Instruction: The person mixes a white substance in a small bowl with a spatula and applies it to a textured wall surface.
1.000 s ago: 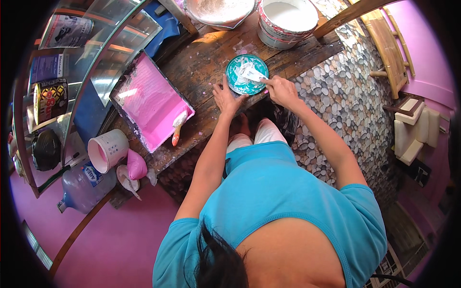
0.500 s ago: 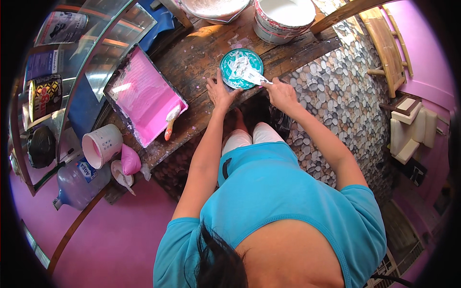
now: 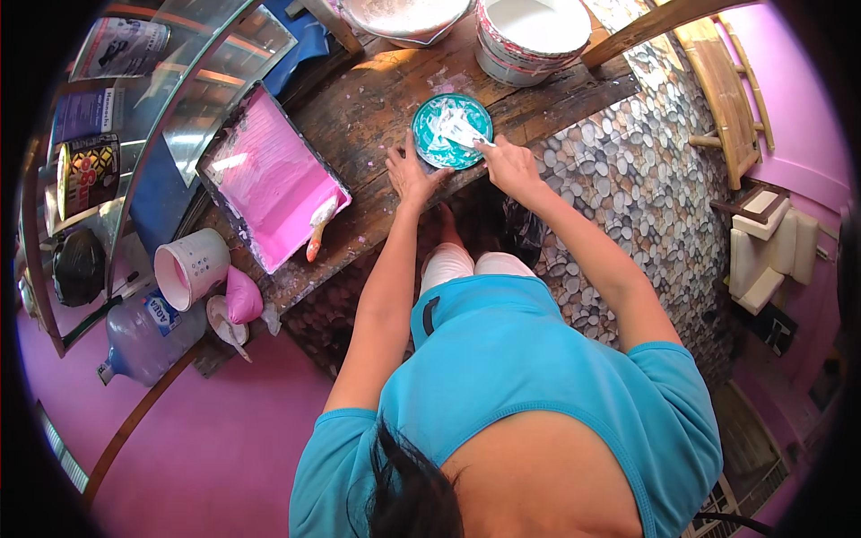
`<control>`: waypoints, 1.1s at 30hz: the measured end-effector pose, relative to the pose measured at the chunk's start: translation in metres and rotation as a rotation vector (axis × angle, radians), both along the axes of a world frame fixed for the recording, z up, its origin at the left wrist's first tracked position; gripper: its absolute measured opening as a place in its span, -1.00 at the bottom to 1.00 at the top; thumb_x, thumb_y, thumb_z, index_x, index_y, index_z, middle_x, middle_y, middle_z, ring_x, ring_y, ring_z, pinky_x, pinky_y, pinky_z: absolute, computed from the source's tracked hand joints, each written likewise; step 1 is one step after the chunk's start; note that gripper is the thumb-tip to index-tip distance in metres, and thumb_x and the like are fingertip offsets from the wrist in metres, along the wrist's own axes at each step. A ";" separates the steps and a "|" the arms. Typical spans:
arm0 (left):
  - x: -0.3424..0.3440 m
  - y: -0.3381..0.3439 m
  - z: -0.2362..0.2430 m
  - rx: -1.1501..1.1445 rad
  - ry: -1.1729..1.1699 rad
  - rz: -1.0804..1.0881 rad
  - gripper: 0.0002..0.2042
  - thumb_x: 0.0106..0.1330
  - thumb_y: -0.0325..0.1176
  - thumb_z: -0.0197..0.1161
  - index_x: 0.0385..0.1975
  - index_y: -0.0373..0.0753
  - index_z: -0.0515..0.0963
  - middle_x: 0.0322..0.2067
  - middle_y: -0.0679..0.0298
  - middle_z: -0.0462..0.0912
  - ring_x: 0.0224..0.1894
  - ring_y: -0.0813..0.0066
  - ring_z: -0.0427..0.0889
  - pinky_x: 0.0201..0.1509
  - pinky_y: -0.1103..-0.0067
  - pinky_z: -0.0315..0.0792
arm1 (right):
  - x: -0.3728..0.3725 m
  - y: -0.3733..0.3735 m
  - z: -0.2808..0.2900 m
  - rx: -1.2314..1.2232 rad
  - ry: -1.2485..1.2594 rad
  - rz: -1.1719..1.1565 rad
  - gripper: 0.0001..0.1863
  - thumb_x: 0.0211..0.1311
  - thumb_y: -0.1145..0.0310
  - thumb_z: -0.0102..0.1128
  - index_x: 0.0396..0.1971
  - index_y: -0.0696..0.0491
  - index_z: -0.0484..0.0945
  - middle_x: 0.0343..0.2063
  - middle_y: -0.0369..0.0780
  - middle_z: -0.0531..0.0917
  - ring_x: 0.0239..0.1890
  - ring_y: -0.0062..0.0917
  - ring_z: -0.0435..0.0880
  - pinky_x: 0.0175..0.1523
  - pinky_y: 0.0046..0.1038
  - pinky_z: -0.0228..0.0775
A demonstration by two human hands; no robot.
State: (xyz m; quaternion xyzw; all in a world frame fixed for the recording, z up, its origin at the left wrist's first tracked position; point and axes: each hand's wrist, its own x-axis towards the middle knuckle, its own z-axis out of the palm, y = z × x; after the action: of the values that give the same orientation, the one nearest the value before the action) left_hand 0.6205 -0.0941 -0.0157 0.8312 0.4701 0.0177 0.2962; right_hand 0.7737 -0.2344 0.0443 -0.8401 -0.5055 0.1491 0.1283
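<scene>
A round teal plate (image 3: 425, 151), smeared with white paste (image 3: 446, 120), lies near the front edge of the wooden table. My left hand (image 3: 414, 177) braces its near left rim, index finger along the side and thumb at the near edge. In my right hand (image 3: 512, 168) is a putty knife (image 3: 465, 132), its blade coated white and lying low over the paste. The fingers wrap the handle and hide most of it.
Left of the plate stands a paint tray (image 3: 276, 193) with pink paint and a brush (image 3: 320, 224) on its edge. White-filled buckets (image 3: 529, 45) stand behind. A pink-stained pail (image 3: 190, 269) and a water jug (image 3: 148, 336) are at the left, beside glass shelves with cans.
My right hand has moved slightly left and up, pushing the putty knife farther over the plate. My left hand keeps its place at the rim.
</scene>
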 end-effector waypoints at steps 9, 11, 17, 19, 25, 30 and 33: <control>-0.003 0.001 -0.005 0.060 -0.038 0.002 0.16 -0.37 0.02 0.65 0.39 0.01 0.14 0.10 0.03 0.25 0.10 0.00 0.33 0.16 0.19 0.31 | 0.000 -0.029 0.020 -0.121 0.000 -0.006 -0.65 0.16 0.44 0.11 -0.04 -0.09 0.66 -0.36 -0.05 0.59 -0.40 -0.13 0.68 -0.31 -0.19 0.53; -0.002 0.001 -0.003 0.059 -0.020 0.000 0.16 -0.37 0.02 0.65 0.39 0.01 0.14 0.10 0.03 0.25 0.10 0.00 0.33 0.17 0.20 0.31 | 0.004 -0.017 0.013 -0.036 0.028 -0.016 -0.66 0.17 0.42 0.11 -0.05 -0.09 0.67 -0.36 -0.04 0.60 -0.38 -0.12 0.67 -0.28 -0.17 0.53; -0.002 0.001 -0.008 0.099 -0.024 0.000 0.16 -0.38 0.02 0.66 0.38 0.02 0.15 0.09 0.04 0.26 0.11 0.01 0.33 0.17 0.20 0.31 | 0.014 0.023 0.008 0.029 0.083 -0.062 -0.69 0.19 0.39 0.10 -0.08 -0.08 0.68 -0.30 -0.01 0.63 -0.29 -0.09 0.67 -0.19 -0.14 0.51; -0.001 0.002 -0.006 0.060 -0.023 -0.004 0.16 -0.38 0.02 0.66 0.38 0.02 0.15 0.08 0.05 0.26 0.10 0.02 0.33 0.17 0.20 0.31 | 0.009 0.016 -0.006 0.013 0.035 -0.013 -0.68 0.18 0.41 0.10 -0.07 -0.08 0.67 -0.29 -0.01 0.63 -0.31 -0.09 0.67 -0.20 -0.14 0.51; -0.006 0.001 -0.003 0.043 -0.024 0.022 0.14 -0.37 -0.01 0.65 0.37 0.03 0.16 0.08 0.09 0.26 0.09 0.03 0.33 0.15 0.21 0.31 | 0.016 -0.009 0.037 -0.049 0.024 0.042 -0.70 0.22 0.37 0.12 -0.06 -0.14 0.67 -0.33 -0.05 0.60 -0.37 -0.10 0.66 -0.28 -0.13 0.50; -0.004 -0.002 -0.003 0.053 -0.036 0.012 0.15 -0.38 -0.01 0.65 0.38 0.04 0.15 0.08 0.07 0.25 0.10 0.03 0.32 0.15 0.21 0.31 | 0.013 -0.026 0.010 -0.096 -0.017 0.015 -0.68 0.21 0.39 0.12 -0.05 -0.16 0.66 -0.36 -0.05 0.58 -0.39 -0.08 0.66 -0.31 -0.13 0.49; -0.002 0.002 -0.007 0.045 -0.037 0.007 0.16 -0.39 0.00 0.65 0.38 0.03 0.14 0.08 0.06 0.25 0.11 0.02 0.31 0.16 0.21 0.30 | 0.011 -0.016 0.002 -0.029 0.010 -0.004 -0.64 0.16 0.46 0.09 -0.05 -0.11 0.67 -0.36 -0.01 0.60 -0.36 -0.07 0.67 -0.27 -0.14 0.51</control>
State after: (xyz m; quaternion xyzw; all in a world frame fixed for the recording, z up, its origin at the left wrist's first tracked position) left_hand 0.6188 -0.0924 -0.0226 0.8355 0.4671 0.0447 0.2857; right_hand 0.7847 -0.2501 0.0460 -0.8422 -0.5009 0.1602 0.1190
